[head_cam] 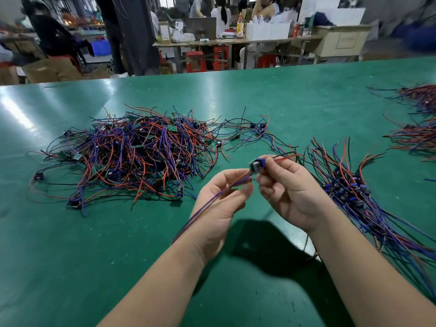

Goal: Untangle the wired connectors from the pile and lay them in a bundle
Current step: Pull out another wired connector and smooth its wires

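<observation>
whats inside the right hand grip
A small wired connector: its blue-and-white end sticks out past the right hand, and red and black wires trail off rightward. The part between thumb and fingers is covered.

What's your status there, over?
Right hand pinches one connector; left hand holds its wires. Tangled pile on left, laid bundle on right. Nothing blocks the bundle.

- An electronics assembly workshop: a long green bench (259, 102) carries a pile of wired connectors (132, 156) and a sorted bundle (349, 185).
- Behind it, people (221, 13) work at worktables (212, 42) crowded with white boxes (269, 29), with red stools (195, 61) and cardboard cartons (54, 69) around them.
</observation>
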`<state>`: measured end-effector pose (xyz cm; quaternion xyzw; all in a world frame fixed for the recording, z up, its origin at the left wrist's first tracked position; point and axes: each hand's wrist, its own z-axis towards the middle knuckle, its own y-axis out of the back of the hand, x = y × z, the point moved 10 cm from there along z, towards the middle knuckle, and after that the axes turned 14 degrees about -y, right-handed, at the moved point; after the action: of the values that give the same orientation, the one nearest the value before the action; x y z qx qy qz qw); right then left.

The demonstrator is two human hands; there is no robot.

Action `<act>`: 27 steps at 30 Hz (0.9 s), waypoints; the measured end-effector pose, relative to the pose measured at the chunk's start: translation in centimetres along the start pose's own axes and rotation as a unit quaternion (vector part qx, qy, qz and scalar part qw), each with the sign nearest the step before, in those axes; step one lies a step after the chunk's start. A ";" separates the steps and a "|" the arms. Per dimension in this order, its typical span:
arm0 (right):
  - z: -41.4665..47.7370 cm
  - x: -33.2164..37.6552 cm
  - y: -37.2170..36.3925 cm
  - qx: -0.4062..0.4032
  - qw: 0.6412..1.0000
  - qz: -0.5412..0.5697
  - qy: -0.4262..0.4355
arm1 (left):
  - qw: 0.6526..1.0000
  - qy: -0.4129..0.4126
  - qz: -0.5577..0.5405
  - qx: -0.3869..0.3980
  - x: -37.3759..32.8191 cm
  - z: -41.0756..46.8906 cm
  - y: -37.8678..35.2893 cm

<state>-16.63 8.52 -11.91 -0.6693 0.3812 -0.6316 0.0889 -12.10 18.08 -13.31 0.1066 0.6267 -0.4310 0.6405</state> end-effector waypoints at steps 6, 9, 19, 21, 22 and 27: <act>-0.7 -0.1 -0.4 0.052 0.997 -0.008 -0.057 | 0.977 0.150 -0.147 -0.040 1.1 0.0 1.3; -0.4 -0.9 0.6 -0.022 0.983 -0.162 -0.084 | 0.989 0.139 0.018 0.040 1.1 -0.2 1.1; -0.2 -1.3 2.2 -0.072 0.962 -0.239 -0.113 | 0.979 0.162 0.085 0.094 2.7 -1.4 0.1; -0.1 -0.3 3.7 -0.125 0.968 -0.192 -0.097 | 0.972 0.177 0.097 0.124 3.0 -1.9 -0.4; -0.1 0.4 4.6 -0.152 0.970 -0.169 -0.084 | 0.966 0.185 0.104 0.146 3.2 -2.2 -0.7; -1.0 3.3 7.8 -0.254 0.955 -0.154 -0.009 | 0.938 0.227 0.128 0.229 4.1 -3.8 -1.9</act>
<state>-20.99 1.40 -13.86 -0.7261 0.4208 -0.5134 -0.1791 -16.78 17.78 -16.98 0.4245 0.6208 -0.4415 0.4893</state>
